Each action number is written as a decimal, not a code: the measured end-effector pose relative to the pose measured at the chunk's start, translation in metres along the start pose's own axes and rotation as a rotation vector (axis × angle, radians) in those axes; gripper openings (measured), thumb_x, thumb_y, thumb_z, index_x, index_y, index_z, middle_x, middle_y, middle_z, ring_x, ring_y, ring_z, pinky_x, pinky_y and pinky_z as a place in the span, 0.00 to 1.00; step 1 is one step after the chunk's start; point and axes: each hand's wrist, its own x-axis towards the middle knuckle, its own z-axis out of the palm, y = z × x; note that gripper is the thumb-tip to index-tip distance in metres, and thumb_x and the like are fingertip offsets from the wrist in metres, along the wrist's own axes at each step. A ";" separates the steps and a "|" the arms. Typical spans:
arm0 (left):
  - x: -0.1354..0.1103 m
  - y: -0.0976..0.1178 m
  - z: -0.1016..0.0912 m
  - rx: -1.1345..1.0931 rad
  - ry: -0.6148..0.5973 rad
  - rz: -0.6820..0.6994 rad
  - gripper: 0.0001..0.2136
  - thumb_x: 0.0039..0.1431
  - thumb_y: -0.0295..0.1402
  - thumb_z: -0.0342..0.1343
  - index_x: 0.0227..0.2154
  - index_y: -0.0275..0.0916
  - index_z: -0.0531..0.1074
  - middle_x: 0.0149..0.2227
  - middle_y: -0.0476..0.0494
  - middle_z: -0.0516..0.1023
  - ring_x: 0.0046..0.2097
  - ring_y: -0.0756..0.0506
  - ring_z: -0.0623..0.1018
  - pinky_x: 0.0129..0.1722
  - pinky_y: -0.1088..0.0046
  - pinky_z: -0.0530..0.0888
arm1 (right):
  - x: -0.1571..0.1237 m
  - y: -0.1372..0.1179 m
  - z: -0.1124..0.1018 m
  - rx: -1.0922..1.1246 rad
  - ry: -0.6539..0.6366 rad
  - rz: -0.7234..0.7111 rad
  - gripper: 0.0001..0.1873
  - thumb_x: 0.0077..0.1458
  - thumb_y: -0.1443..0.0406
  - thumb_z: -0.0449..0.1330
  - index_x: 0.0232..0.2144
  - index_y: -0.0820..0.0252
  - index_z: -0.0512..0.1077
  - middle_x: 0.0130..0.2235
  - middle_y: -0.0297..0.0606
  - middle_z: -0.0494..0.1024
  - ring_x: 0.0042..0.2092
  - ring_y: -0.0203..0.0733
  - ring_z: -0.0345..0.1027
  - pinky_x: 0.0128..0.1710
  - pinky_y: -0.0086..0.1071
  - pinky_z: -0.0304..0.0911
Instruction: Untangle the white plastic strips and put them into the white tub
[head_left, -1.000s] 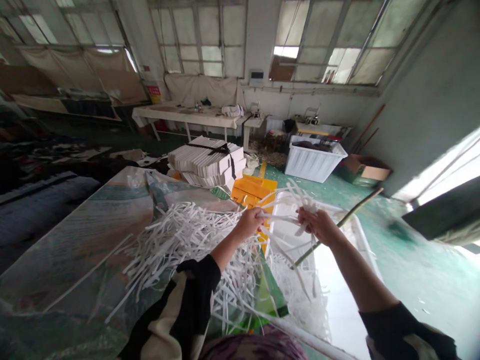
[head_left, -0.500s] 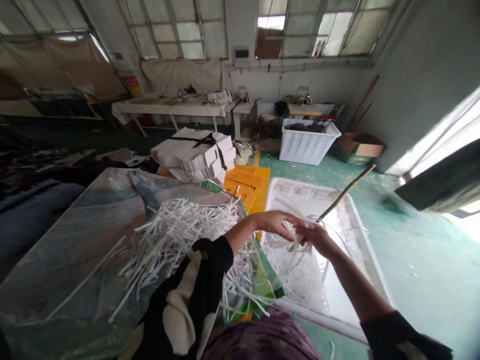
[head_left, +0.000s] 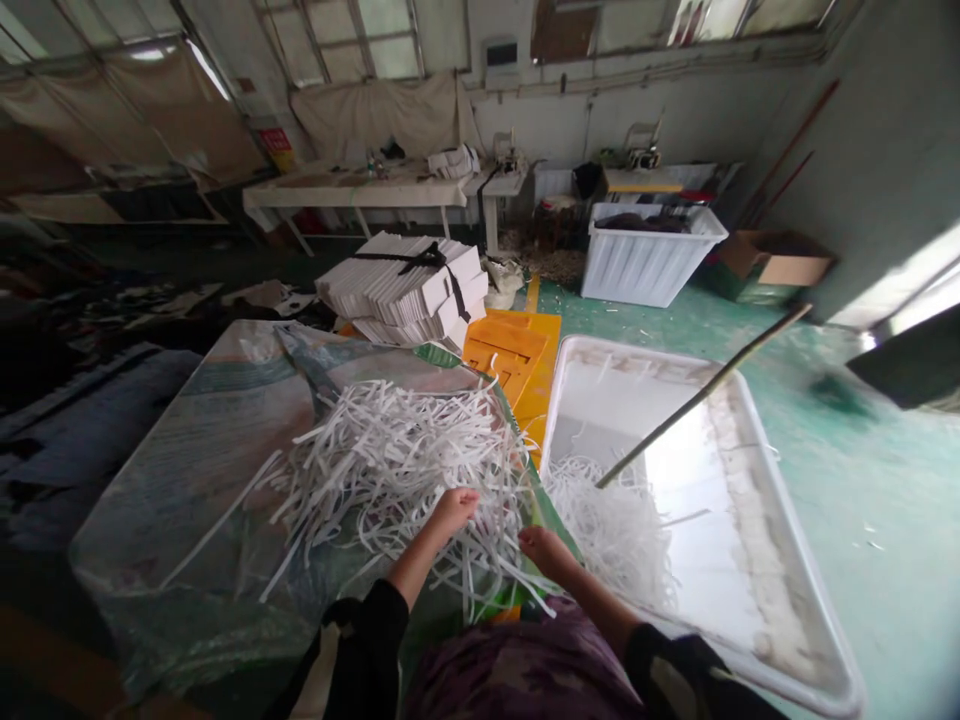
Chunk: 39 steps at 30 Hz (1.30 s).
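Note:
A loose heap of narrow white strips (head_left: 405, 440) lies on a clear plastic sheet (head_left: 187, 480) with green print. Over the heap's front right part, my left hand (head_left: 454, 508) is closed, its fingertips pressed together among the strips. At the heap's right edge, beside the basin, my right hand (head_left: 541, 548) is curled shut. What either hand pinches, if anything, cannot be made out. To the right stands a white basin (head_left: 806, 560) holding liquid. A tangle of wet white strips (head_left: 615, 530) sits in its left part, and a wooden stick (head_left: 697, 395) leans out of it.
Behind the sheet are orange plastic boards (head_left: 517, 355) and a strapped stack of white pieces (head_left: 405, 285). Farther back stand a white tub (head_left: 649, 260), a cardboard box (head_left: 780, 265) and a long table (head_left: 337, 190). Dark material lies on the left.
Both hands have moved from over the basin back left and nearer, to the strip heap. They have drawn apart from each other. The view has tilted downward.

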 end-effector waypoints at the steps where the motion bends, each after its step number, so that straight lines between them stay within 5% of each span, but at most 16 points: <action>1: -0.006 -0.012 -0.001 -0.003 0.014 -0.027 0.07 0.48 0.29 0.55 0.32 0.34 0.72 0.22 0.53 0.70 0.24 0.53 0.70 0.22 0.80 0.62 | 0.007 -0.007 0.016 0.003 0.015 -0.004 0.05 0.44 0.69 0.57 0.27 0.57 0.72 0.35 0.38 0.77 0.38 0.44 0.70 0.41 0.33 0.61; 5: -0.028 -0.051 0.003 -0.035 0.019 -0.100 0.07 0.48 0.30 0.54 0.32 0.34 0.72 0.23 0.51 0.72 0.24 0.51 0.72 0.23 0.78 0.63 | 0.045 -0.027 0.041 -0.009 0.141 0.087 0.11 0.52 0.66 0.52 0.38 0.62 0.69 0.45 0.51 0.72 0.47 0.51 0.66 0.47 0.40 0.58; 9: -0.037 -0.075 0.012 -0.092 -0.017 -0.113 0.09 0.47 0.33 0.56 0.31 0.34 0.72 0.24 0.49 0.73 0.25 0.50 0.73 0.23 0.76 0.63 | 0.077 -0.038 0.036 0.015 0.147 0.191 0.03 0.46 0.67 0.57 0.23 0.60 0.67 0.28 0.43 0.72 0.39 0.51 0.69 0.39 0.41 0.61; 11: -0.036 -0.078 0.014 -0.116 -0.020 -0.086 0.10 0.47 0.35 0.57 0.31 0.35 0.72 0.24 0.49 0.73 0.26 0.49 0.73 0.23 0.76 0.63 | 0.083 -0.044 0.032 0.044 0.113 0.175 0.08 0.43 0.69 0.57 0.16 0.58 0.63 0.20 0.35 0.67 0.31 0.46 0.69 0.33 0.37 0.61; 19: -0.024 -0.022 0.021 -0.106 0.241 0.155 0.15 0.53 0.42 0.49 0.34 0.36 0.73 0.29 0.45 0.76 0.28 0.48 0.74 0.25 0.74 0.67 | 0.022 -0.093 -0.001 0.281 -0.040 -0.116 0.09 0.47 0.63 0.54 0.19 0.59 0.67 0.17 0.29 0.67 0.22 0.33 0.60 0.24 0.27 0.55; 26: -0.041 0.021 0.030 -0.192 0.111 0.327 0.19 0.50 0.47 0.52 0.33 0.35 0.74 0.26 0.46 0.75 0.25 0.50 0.72 0.25 0.74 0.67 | -0.018 -0.098 -0.044 0.471 -0.117 -0.133 0.10 0.48 0.60 0.52 0.22 0.60 0.65 0.20 0.30 0.70 0.18 0.30 0.59 0.17 0.25 0.50; 34: -0.035 -0.003 0.038 -0.351 0.064 0.113 0.22 0.42 0.50 0.57 0.32 0.35 0.72 0.28 0.47 0.76 0.23 0.52 0.71 0.23 0.76 0.65 | -0.022 -0.024 -0.149 0.547 0.444 -0.066 0.11 0.44 0.61 0.56 0.30 0.63 0.68 0.15 0.26 0.63 0.17 0.30 0.54 0.17 0.25 0.51; 39: -0.028 -0.029 0.041 -0.220 0.055 0.049 0.20 0.46 0.48 0.55 0.33 0.36 0.72 0.28 0.47 0.76 0.24 0.51 0.73 0.22 0.77 0.65 | -0.022 0.022 -0.176 0.578 0.827 0.097 0.16 0.43 0.60 0.55 0.35 0.63 0.68 0.30 0.38 0.73 0.28 0.37 0.67 0.25 0.30 0.64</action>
